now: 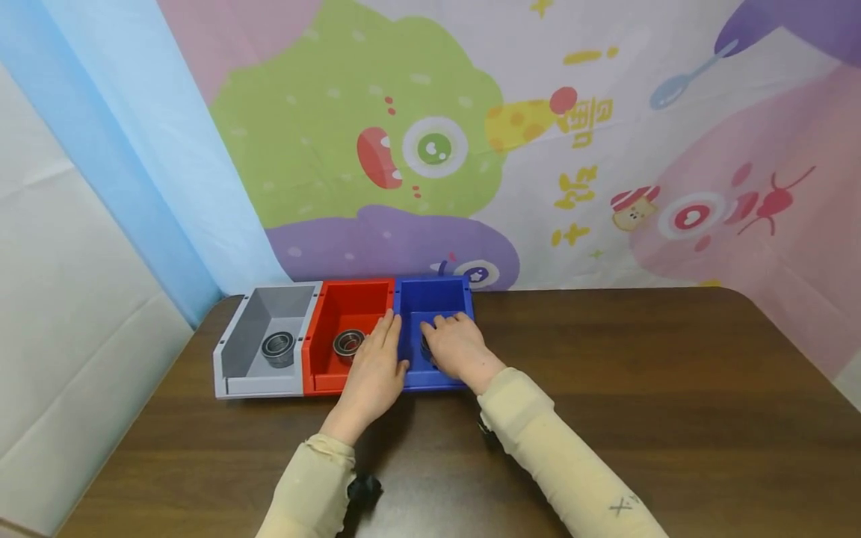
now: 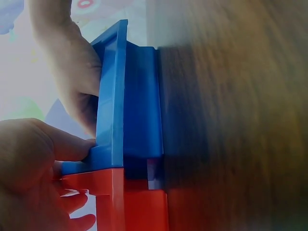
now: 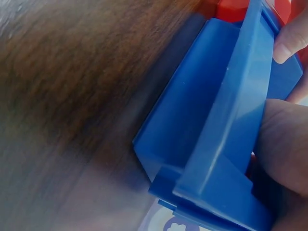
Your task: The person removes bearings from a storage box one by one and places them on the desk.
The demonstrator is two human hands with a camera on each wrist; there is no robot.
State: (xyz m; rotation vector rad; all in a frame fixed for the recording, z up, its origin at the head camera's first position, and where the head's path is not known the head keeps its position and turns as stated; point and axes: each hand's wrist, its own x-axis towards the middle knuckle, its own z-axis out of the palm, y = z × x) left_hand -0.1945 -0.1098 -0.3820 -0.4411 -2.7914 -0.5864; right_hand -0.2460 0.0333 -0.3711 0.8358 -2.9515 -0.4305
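Three joined open bins stand in a row: a grey bin (image 1: 235,385), a red bin (image 1: 323,385) and a blue bin (image 1: 430,381). My left hand (image 1: 373,373) straddles the side walls where red and blue meet. Its thumb (image 2: 72,144) lies on the blue side, the other fingers on the red side. Inside the blue bin, my right hand (image 1: 460,347) holds a dark round bearing (image 1: 426,348), mostly hidden by the fingers. One metal bearing (image 1: 279,348) sits in the grey bin, another bearing (image 1: 348,344) in the red one, close to my left fingers.
The bins stand on a dark brown wooden table (image 1: 639,388), near its back edge. Behind them hangs a printed cartoon cloth (image 1: 377,97). A pale blue curtain (image 1: 128,127) hangs at the left.
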